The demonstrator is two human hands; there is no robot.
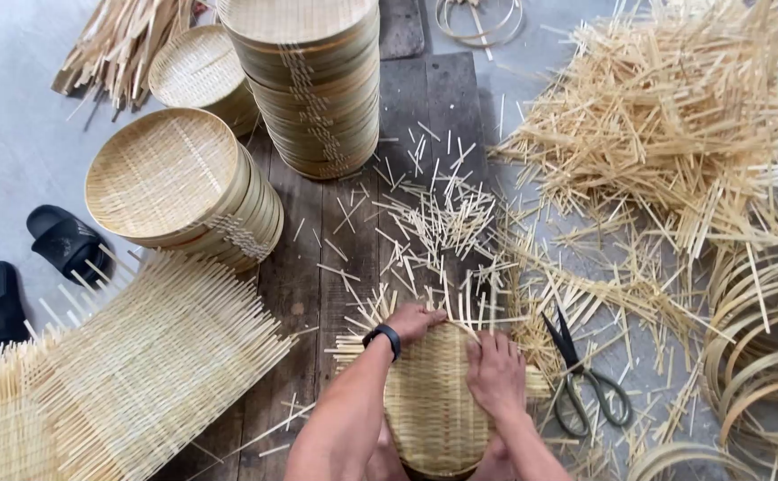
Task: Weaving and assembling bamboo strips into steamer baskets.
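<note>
right now the left hand [416, 321] & right hand [496, 374] both press down w/ fingers curled on the woven bamboo mat [429, 401] on the plank floor [304, 285] btwn the knees, prob light, springy, splintery at edges, so hold by the rim.

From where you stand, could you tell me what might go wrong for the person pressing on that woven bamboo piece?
1. Stiff strip ends stick out around the woven tray right beside the left hand and right hand; bare skin could be pricked or get a splinter.
2. The scissors lie half among loose bamboo offcuts close to the right hand; a blind reach could meet the blades.
3. The tall basket stack might topple if bumped.
</note>
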